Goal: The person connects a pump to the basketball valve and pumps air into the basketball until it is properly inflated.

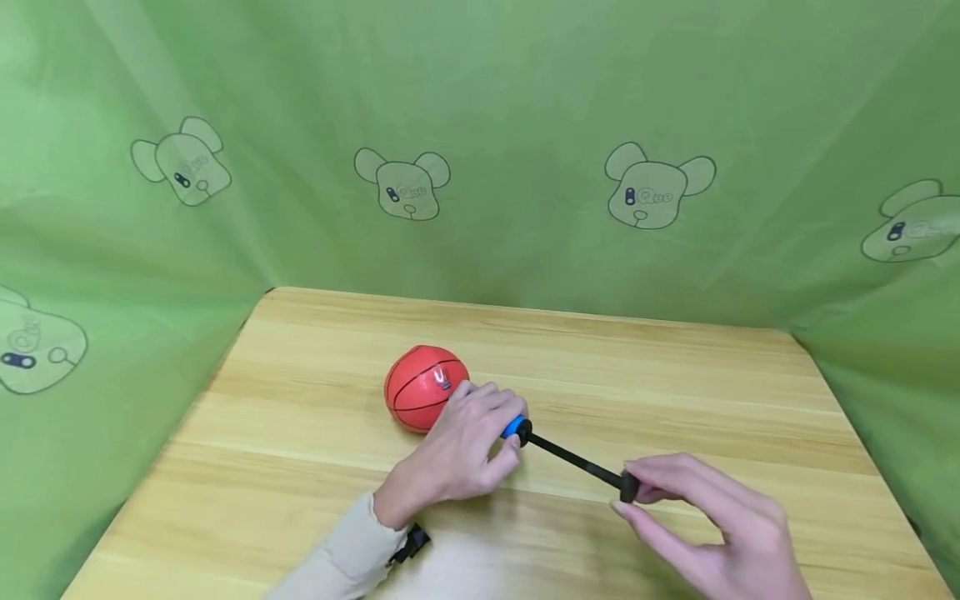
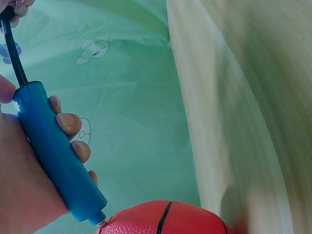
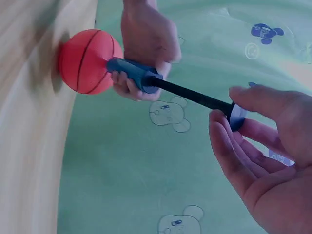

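Note:
A small red ball with black seam lines, like a mini basketball, sits on the table left of centre. My left hand wraps its fingers round the blue barrel of a hand pump. The barrel's tip meets the ball in the left wrist view. From the barrel's other end the black rod stands well out. Its black end knob is pinched between the thumb and fingers of my right hand. In the head view the left hand covers most of the barrel.
The wood-grain table fills the lower part of the head view. A green sheet printed with bear heads hangs behind it and at both sides. A black strap piece shows at the left sleeve.

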A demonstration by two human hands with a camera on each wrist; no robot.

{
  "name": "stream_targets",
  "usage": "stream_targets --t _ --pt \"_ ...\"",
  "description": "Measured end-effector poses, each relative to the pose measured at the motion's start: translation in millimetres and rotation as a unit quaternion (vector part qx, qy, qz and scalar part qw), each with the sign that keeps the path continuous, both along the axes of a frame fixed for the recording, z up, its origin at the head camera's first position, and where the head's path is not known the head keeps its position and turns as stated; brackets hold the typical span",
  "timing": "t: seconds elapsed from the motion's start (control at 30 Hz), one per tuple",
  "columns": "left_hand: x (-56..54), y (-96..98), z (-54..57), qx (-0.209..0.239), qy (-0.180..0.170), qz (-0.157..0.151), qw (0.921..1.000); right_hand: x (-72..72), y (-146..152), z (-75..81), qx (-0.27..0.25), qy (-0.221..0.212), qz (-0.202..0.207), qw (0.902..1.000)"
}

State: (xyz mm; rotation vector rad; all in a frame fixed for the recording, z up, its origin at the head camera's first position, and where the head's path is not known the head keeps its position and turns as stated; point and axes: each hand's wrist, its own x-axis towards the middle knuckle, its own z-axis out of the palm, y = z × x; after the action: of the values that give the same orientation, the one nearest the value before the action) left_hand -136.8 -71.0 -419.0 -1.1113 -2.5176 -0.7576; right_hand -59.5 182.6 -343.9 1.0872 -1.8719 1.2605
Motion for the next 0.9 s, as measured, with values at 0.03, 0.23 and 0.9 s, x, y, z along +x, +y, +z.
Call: stream_targets --t 0.03,0.23,0.9 --pt "0.3 0.1 0.4 -0.001 -0.002 -0.001 1.0000 -0.6 -0.8 -1.6 0.005 0.002 -0.005 1.0000" --pt "2.4 3.9 -0.5 -0.011 0.008 0.004 0.9999 -14.8 -18.7 -29.9 0.045 -0.030 -0.041 0.9977" --pt "3.1 6.3 -4.3 -0.001 0.001 -0.004 1.0000 11.6 -1.4 1.7 -0.004 -0.027 -0.033 0.9991"
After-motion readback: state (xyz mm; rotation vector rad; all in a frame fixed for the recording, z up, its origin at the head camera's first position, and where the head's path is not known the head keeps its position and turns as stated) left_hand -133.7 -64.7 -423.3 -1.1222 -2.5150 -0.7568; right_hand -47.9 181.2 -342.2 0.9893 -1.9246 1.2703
